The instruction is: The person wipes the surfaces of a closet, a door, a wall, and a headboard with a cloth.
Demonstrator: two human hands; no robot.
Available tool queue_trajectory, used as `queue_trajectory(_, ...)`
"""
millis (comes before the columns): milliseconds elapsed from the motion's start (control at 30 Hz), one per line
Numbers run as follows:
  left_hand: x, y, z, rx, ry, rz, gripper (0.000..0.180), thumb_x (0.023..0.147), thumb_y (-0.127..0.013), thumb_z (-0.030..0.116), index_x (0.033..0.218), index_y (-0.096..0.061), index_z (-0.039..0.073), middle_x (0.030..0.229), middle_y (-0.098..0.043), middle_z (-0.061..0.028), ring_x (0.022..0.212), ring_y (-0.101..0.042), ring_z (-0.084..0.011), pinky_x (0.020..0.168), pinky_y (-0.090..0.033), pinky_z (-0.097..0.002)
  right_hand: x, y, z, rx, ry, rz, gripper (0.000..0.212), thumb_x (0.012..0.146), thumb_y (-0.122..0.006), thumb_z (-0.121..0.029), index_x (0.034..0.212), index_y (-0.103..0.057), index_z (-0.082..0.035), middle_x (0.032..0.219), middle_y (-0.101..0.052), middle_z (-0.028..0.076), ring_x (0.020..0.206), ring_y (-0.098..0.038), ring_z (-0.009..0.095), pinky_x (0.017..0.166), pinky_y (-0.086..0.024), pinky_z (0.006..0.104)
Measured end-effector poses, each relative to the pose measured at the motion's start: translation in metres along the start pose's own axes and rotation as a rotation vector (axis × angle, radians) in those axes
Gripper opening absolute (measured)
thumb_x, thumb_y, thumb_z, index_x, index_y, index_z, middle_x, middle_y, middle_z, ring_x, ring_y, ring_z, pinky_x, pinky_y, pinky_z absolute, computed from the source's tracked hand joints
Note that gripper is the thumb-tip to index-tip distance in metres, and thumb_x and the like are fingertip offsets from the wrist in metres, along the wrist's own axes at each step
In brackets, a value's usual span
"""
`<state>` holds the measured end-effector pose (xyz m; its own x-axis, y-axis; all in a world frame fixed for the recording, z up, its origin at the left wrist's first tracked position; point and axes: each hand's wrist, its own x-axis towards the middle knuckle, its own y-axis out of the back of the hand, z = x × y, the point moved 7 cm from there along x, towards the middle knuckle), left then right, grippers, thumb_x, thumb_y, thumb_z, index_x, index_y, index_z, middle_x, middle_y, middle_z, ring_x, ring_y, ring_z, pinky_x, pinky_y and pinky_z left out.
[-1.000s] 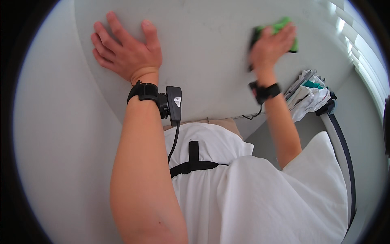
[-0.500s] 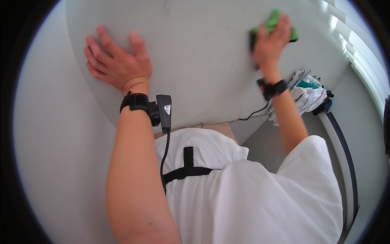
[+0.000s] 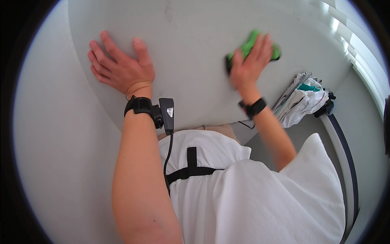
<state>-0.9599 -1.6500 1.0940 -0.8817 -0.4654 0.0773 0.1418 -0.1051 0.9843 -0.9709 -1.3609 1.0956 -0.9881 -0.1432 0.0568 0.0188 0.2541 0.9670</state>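
Observation:
My left hand (image 3: 125, 68) lies flat with fingers spread on the pale grey, faintly smudged surface (image 3: 191, 69). Nothing is in that hand. Further right, my right hand (image 3: 248, 70) grips and presses a bright green cloth (image 3: 247, 45) with dark edges against the same surface. The cloth sticks out on both sides of the fingers, slightly blurred, and its middle is hidden under them. Each wrist wears a black strap; the left one (image 3: 141, 105) carries a small black device (image 3: 166, 116) with a cable.
Right of my right forearm, a bundle of white and teal crumpled material (image 3: 304, 97) hangs by a curved pale bar (image 3: 343, 150) with a dark stripe. White slatted blinds (image 3: 345, 40) line the upper right. A plain wall (image 3: 53, 122) borders the surface on the left.
My right hand has slid the green cloth left and somewhat nearer to me. The left hand stays spread, shifted only slightly in the picture.

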Motion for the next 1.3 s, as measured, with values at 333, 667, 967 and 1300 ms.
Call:
queue_trajectory(333, 0.002, 0.000, 0.001, 0.032, -0.014, -0.001, 0.068, 0.089, -0.040, 0.058, 0.141, -0.031, 0.014, 0.144, -0.027, -0.0154, 0.133, -0.024, -0.0349, 0.107, -0.018, -0.0517, -0.059, 0.025, 0.111, -0.053, -0.460, 0.050, 0.064, 0.092, -0.047, -0.027, 0.142, -0.023, 0.004, 0.148, -0.018, 0.027, 0.137, -0.018, 0.041, 0.112, -0.014, 0.0492)
queue_trajectory(667, 0.002, -0.002, 0.001, 0.008, -0.014, -0.001, 0.070, 0.089, -0.038, 0.059, 0.141, -0.030, 0.013, 0.145, -0.025, -0.0178, 0.133, -0.024, -0.0356, 0.106, -0.019, -0.0522, -0.032, 0.006, 0.036, -0.038, -0.388, 0.048, 0.069, 0.089, -0.049, -0.032, 0.141, -0.024, 0.005, 0.146, -0.019, 0.031, 0.135, -0.019, 0.045, 0.110, -0.015, 0.0534)
queue_trajectory(967, -0.002, 0.004, -0.004, 0.031, -0.008, -0.029, 0.072, 0.088, -0.039, 0.059, 0.142, -0.028, 0.012, 0.146, -0.024, -0.0186, 0.133, -0.022, -0.0361, 0.106, -0.017, -0.0518, -0.063, 0.006, 0.052, 0.032, 0.016, -0.136, 0.071, 0.081, -0.058, -0.037, 0.141, -0.035, -0.008, 0.148, -0.024, 0.021, 0.134, -0.025, 0.040, 0.109, -0.018, 0.0532)
queue_trajectory(1300, -0.008, -0.011, 0.006, 0.047, -0.008, 0.003, 0.069, 0.089, -0.041, 0.057, 0.141, -0.028, 0.014, 0.145, -0.024, -0.0151, 0.133, -0.024, -0.0321, 0.107, -0.018, -0.0484, 0.136, 0.010, 0.114, -0.079, -0.438, 0.359, 0.060, 0.093, -0.037, -0.034, 0.137, -0.031, 0.006, 0.142, -0.028, 0.031, 0.132, -0.026, 0.043, 0.110, -0.017, 0.0498)
